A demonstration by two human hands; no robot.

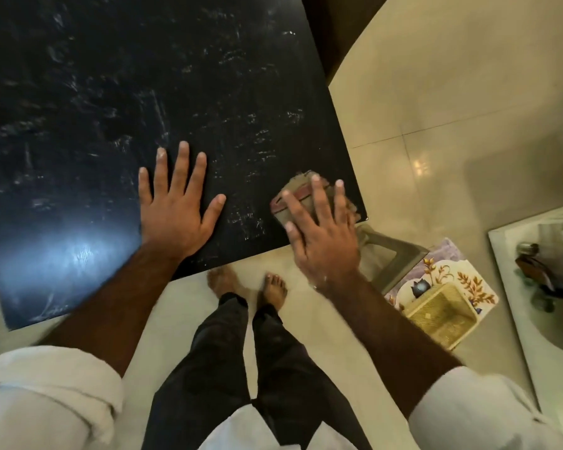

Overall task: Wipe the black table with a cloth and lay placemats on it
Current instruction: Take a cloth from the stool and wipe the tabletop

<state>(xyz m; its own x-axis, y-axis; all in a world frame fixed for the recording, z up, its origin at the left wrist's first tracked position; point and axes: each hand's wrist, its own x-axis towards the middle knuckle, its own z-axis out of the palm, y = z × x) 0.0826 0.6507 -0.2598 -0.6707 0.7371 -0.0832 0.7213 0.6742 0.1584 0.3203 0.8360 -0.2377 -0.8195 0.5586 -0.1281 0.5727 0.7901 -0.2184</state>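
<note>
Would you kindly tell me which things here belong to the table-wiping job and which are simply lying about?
Belongs to the job:
black table
cloth, pressed under the right hand
left hand, flat on the table

Lying about:
stool
yellow basket
floral mat
sink

Glossy cream floor tiles (436,92) reflect light; a white basin (533,303) stands right, well apart from the fingers.

Both my hands down on the table, near edge.
Left hand (176,219) flat on the table (78,92); right hand (319,235) on the cloth (293,196) at its right corner; placemats (449,287) on the floor right.
</note>
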